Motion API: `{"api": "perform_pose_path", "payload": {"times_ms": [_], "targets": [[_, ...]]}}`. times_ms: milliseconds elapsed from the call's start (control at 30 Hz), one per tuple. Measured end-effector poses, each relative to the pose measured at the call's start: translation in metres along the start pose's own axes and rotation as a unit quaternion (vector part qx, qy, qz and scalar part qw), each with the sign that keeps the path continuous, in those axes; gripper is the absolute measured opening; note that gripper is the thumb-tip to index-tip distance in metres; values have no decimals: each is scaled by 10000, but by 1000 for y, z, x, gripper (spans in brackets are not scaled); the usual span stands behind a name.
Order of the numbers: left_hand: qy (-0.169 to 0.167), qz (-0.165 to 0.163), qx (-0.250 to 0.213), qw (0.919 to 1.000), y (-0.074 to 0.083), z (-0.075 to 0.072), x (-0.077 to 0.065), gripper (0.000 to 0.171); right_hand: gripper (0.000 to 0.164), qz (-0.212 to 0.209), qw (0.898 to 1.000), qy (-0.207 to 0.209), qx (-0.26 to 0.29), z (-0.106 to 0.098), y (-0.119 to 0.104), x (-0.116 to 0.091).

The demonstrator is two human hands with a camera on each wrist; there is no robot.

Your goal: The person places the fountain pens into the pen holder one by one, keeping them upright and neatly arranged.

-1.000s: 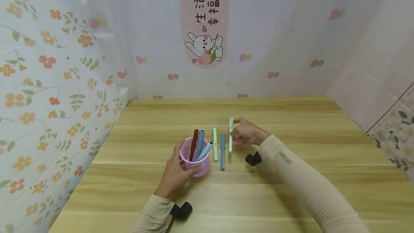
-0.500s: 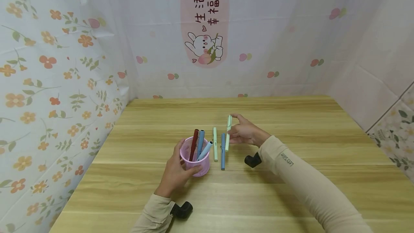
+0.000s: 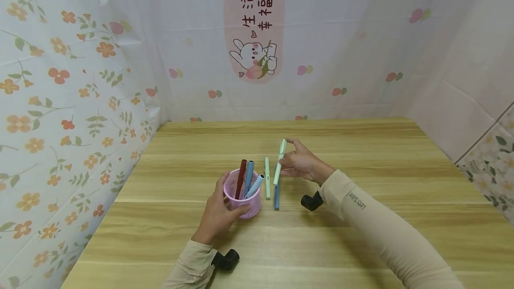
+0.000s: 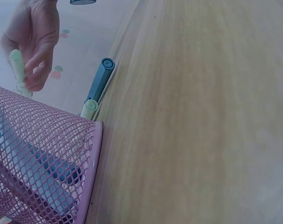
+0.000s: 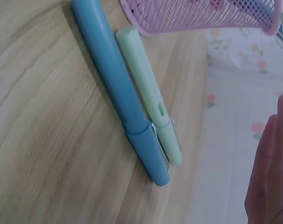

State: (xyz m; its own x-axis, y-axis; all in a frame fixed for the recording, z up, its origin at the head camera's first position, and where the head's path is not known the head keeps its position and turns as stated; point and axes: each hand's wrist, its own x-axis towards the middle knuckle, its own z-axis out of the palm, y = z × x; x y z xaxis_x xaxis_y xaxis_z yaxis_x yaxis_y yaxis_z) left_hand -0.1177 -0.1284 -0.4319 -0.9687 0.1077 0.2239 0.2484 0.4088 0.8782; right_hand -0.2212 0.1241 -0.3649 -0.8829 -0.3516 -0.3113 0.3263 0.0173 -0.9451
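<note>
Left hand (image 3: pixel 218 211) grips pink mesh cup (image 3: pixel 242 200), steadying it | right hand (image 3: pixel 301 164) pinches mint pen (image 3: pixel 279 160), lifted and tilted just right of cup | blue pen (image 3: pixel 276 195) and second mint pen (image 3: pixel 267 177) lie on table (image 3: pixel 361 235) beside cup.

Soft, even light filling head view; no glare showing on worktop (image 3: pixel 361 235). Faint shadows lying under sleeves and beside cup (image 3: pixel 242 200). Wide lens bending walls outward at edges. Left wrist view looking washed out, worktop grain smearing toward right. Right wrist view staying sharp on pens (image 5: pixel 127 98), fingers (image 5: pixel 272 172) blurring at frame edge.
</note>
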Motion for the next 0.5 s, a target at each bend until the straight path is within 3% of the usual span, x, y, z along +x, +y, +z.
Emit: {"api": "perform_pose_path", "payload": {"times_ms": [333,500], "targets": [[-11,-53,-74,10000,-1,-1,-6,102,83,-232,9991,47,340,16,-1,-8],[14,76,-80,9999,1,-1,-2,101,82,-329,9983,57,484,18,-8,-8]]}}
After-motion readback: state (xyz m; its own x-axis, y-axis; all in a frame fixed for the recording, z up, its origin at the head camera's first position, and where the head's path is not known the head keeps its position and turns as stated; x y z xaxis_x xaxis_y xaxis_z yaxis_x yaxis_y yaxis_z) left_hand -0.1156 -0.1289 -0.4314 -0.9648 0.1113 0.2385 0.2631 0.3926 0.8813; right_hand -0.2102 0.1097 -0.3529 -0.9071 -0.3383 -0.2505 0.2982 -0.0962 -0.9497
